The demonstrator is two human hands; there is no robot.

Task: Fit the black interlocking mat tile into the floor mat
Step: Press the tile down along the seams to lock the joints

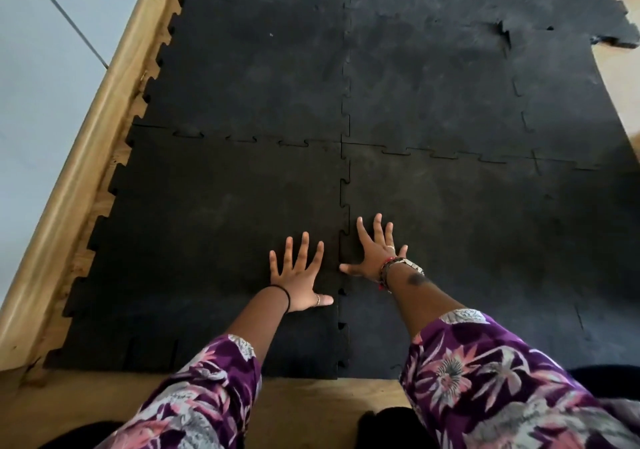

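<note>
The black floor mat [433, 85] is made of several interlocking tiles and covers most of the view. The near-left black tile [194, 234] lies beside the near-right tile, and their toothed seam [343, 227] runs up the middle. Near the front edge the seam teeth [343, 331] show small gaps. My left hand [298, 275] lies flat on the near-left tile, fingers spread, thumb by the seam. My right hand [379, 253] lies flat on the near-right tile, fingers spread, with its thumb touching the seam. Neither hand holds anything.
A wooden skirting board [79, 158] runs along the mat's left toothed edge, with a pale wall [41, 68] beyond. Wooden floor [311, 410] shows at the front. At the far right a tile corner [616, 38] is ragged and sticks out.
</note>
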